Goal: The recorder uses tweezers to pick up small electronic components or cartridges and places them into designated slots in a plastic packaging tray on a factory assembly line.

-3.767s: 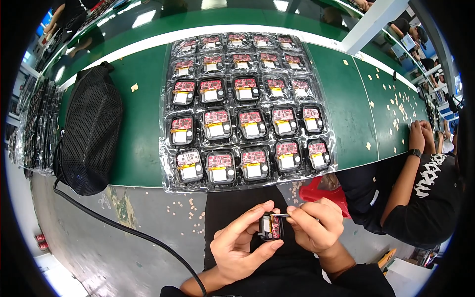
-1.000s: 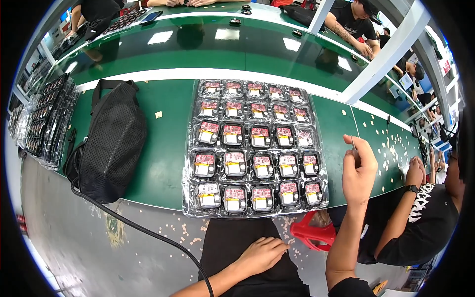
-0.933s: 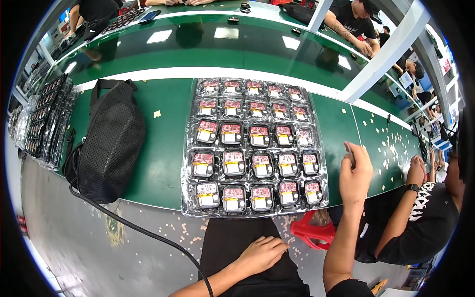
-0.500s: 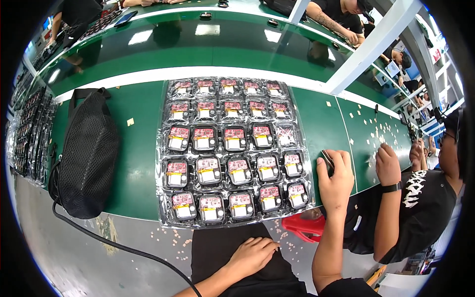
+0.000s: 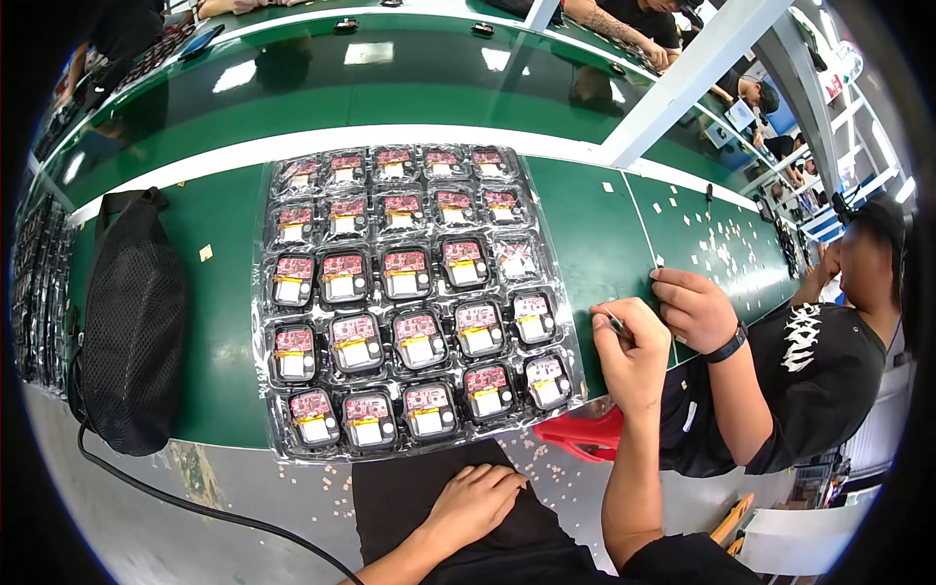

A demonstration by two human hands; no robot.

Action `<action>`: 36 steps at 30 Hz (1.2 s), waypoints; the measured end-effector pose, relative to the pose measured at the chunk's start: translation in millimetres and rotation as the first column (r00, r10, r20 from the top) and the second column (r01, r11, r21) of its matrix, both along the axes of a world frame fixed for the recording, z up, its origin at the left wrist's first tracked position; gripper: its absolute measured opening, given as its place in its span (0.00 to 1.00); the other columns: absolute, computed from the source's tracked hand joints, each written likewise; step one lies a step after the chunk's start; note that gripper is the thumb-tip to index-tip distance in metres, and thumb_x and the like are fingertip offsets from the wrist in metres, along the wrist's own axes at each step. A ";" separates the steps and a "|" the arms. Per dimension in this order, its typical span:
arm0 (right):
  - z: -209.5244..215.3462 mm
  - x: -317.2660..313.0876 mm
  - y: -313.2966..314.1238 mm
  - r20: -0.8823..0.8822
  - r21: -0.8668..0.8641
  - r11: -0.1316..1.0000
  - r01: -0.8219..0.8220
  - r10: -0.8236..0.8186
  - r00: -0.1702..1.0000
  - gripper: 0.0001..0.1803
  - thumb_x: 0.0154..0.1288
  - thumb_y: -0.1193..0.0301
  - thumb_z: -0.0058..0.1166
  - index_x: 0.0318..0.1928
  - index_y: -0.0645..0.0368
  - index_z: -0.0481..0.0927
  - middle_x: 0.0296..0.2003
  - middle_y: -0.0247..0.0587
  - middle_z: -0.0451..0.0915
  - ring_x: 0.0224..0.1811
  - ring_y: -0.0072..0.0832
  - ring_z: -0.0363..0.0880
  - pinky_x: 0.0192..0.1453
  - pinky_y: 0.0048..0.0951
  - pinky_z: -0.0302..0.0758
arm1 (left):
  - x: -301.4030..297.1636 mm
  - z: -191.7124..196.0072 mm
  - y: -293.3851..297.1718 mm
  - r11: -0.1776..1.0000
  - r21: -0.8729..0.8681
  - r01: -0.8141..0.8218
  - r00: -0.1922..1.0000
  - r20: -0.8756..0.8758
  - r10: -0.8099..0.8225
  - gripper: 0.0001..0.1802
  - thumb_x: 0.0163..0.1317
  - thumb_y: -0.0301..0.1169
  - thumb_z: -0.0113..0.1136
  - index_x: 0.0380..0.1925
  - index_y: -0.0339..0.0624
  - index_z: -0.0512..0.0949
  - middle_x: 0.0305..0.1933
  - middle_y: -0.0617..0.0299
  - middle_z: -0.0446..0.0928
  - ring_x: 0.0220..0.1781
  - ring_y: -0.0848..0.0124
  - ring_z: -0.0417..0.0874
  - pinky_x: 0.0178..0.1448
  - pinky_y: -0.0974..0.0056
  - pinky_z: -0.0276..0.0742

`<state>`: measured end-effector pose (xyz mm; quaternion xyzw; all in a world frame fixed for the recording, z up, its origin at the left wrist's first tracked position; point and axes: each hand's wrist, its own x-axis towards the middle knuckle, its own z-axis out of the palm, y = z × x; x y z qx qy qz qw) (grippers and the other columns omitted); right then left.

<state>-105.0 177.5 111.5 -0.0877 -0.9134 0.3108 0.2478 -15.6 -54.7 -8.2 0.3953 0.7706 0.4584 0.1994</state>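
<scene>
Green worktop (image 5: 219,341) spreads across the middle of the frame, bending toward the rim. At the right sits a co-worker in a black shirt (image 5: 819,380). A clear plastic tray (image 5: 566,341) lies on the green, at the frame's centre, in five rows of five pockets. Left of it, near the left edge, rests a black mesh bag (image 5: 135,331). At the lower centre, black cloth (image 5: 400,492) covers the person's lap, with part of a red stool (image 5: 585,434) to its right. The left hand (image 5: 478,497) lies on that cloth, palm down, fingers slightly spread; its underside is hidden. Right of the tray, the right hand (image 5: 634,351) is raised, thumb and fingers pinching a slim metal tool (image 5: 615,322) whose shape is mostly covered. Just beside it, to the right, is the co-worker's hand (image 5: 697,312), fingers curled. Black-framed devices (image 5: 427,409) sit in the tray's lower rows, showing red boards, yellow strips and pale rectangles; farther up, their frames are less distinct. Small pale squares (image 5: 694,259) are scattered over the worktop at the upper right.
</scene>
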 end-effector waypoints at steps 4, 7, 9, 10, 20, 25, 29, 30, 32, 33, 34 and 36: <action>-1.9 2.1 1.1 -0.033 0.023 0.999 -0.032 0.032 0.999 0.06 0.59 0.83 0.60 0.38 0.66 0.83 0.31 0.40 0.81 0.25 0.21 0.74 0.27 0.21 0.66 | 1.7 0.8 -1.1 1.000 -0.017 -0.021 1.000 -0.009 0.021 0.12 0.63 0.31 0.62 0.48 0.49 0.82 0.45 0.66 0.82 0.49 0.63 0.82 0.54 0.58 0.76; -1.2 8.4 3.5 -0.040 0.112 0.993 0.050 -0.045 0.998 0.08 0.59 0.82 0.60 0.40 0.66 0.82 0.36 0.42 0.80 0.30 0.26 0.76 0.32 0.25 0.70 | 2.3 -0.4 -2.4 0.999 -0.018 -0.028 1.000 -0.012 0.028 0.12 0.63 0.30 0.62 0.47 0.49 0.82 0.45 0.66 0.82 0.49 0.63 0.82 0.54 0.58 0.76; -1.5 13.4 10.7 -0.040 0.241 0.951 0.192 -0.188 0.981 0.12 0.59 0.80 0.61 0.45 0.65 0.82 0.44 0.46 0.80 0.40 0.37 0.81 0.43 0.32 0.77 | 2.5 -0.3 -3.3 0.999 -0.014 -0.038 0.999 -0.011 0.038 0.12 0.63 0.30 0.62 0.47 0.49 0.82 0.45 0.66 0.82 0.49 0.63 0.82 0.54 0.58 0.76; -1.5 16.3 18.3 -0.012 0.294 0.930 0.223 -0.229 0.973 0.17 0.60 0.78 0.61 0.50 0.66 0.81 0.49 0.50 0.78 0.48 0.46 0.80 0.52 0.39 0.78 | 2.4 0.7 -3.3 0.999 -0.003 -0.038 0.999 -0.010 0.038 0.12 0.63 0.30 0.62 0.47 0.49 0.82 0.45 0.66 0.82 0.49 0.63 0.82 0.54 0.58 0.76; -3.9 21.6 36.3 0.058 0.442 0.786 0.432 -0.506 0.861 0.23 0.66 0.56 0.64 0.53 0.58 0.81 0.56 0.54 0.75 0.41 0.47 0.84 0.47 0.43 0.79 | 3.0 0.9 -3.4 1.000 -0.001 -0.026 1.000 -0.009 0.026 0.12 0.64 0.30 0.62 0.47 0.49 0.82 0.45 0.66 0.82 0.49 0.63 0.82 0.54 0.58 0.76; 2.5 19.9 28.0 0.088 0.387 0.810 0.441 -0.509 0.857 0.22 0.64 0.53 0.66 0.45 0.59 0.81 0.46 0.48 0.78 0.39 0.48 0.83 0.44 0.44 0.78 | 3.5 1.4 -3.9 1.000 0.000 -0.026 1.000 -0.011 0.026 0.12 0.64 0.30 0.62 0.48 0.49 0.82 0.45 0.66 0.82 0.49 0.63 0.82 0.54 0.59 0.76; 5.6 14.6 23.7 0.104 0.345 0.839 0.421 -0.479 0.871 0.21 0.61 0.55 0.69 0.38 0.62 0.80 0.38 0.46 0.78 0.38 0.48 0.82 0.43 0.43 0.77 | 3.7 2.3 -3.2 1.000 0.008 -0.027 0.999 -0.027 0.028 0.12 0.64 0.31 0.62 0.48 0.49 0.83 0.45 0.66 0.82 0.50 0.63 0.82 0.55 0.59 0.76; 6.5 13.0 21.2 0.094 0.318 0.861 0.398 -0.447 0.890 0.18 0.60 0.62 0.70 0.35 0.64 0.79 0.36 0.46 0.79 0.37 0.47 0.82 0.42 0.42 0.77 | 4.6 2.0 -3.3 1.000 0.006 -0.027 0.999 -0.028 0.027 0.12 0.64 0.31 0.62 0.48 0.49 0.83 0.45 0.66 0.82 0.50 0.63 0.82 0.55 0.59 0.76; 3.8 14.9 21.9 0.067 0.252 0.907 0.338 -0.364 0.929 0.16 0.60 0.64 0.70 0.35 0.64 0.78 0.37 0.47 0.80 0.38 0.48 0.82 0.43 0.42 0.76 | 5.6 1.8 -3.0 0.999 0.015 -0.031 0.999 0.011 0.031 0.12 0.65 0.31 0.62 0.48 0.48 0.83 0.46 0.64 0.82 0.50 0.62 0.82 0.56 0.58 0.76; 2.5 16.8 21.9 0.035 0.189 0.944 0.271 -0.282 0.959 0.15 0.59 0.67 0.69 0.34 0.64 0.78 0.37 0.48 0.81 0.38 0.48 0.81 0.43 0.42 0.76 | 5.8 2.3 -2.9 0.999 0.014 -0.032 0.999 0.009 0.032 0.12 0.65 0.31 0.62 0.48 0.48 0.83 0.46 0.64 0.82 0.50 0.62 0.82 0.56 0.58 0.76; 4.1 19.1 18.6 0.035 0.186 0.946 0.267 -0.278 0.960 0.15 0.59 0.67 0.69 0.34 0.64 0.78 0.37 0.48 0.81 0.38 0.48 0.81 0.43 0.42 0.76 | 5.2 2.4 -3.5 0.997 0.073 -0.036 0.999 0.029 0.034 0.11 0.65 0.31 0.62 0.47 0.47 0.83 0.46 0.64 0.83 0.49 0.62 0.83 0.55 0.58 0.77; 18.1 31.3 5.5 0.051 -0.039 0.985 0.169 -0.167 0.985 0.13 0.55 0.75 0.70 0.37 0.63 0.77 0.44 0.45 0.84 0.25 0.25 0.70 0.30 0.28 0.67 | 4.9 6.1 -5.2 0.990 0.131 -0.043 0.998 0.055 0.035 0.11 0.65 0.30 0.63 0.46 0.46 0.84 0.45 0.63 0.83 0.48 0.62 0.83 0.53 0.58 0.78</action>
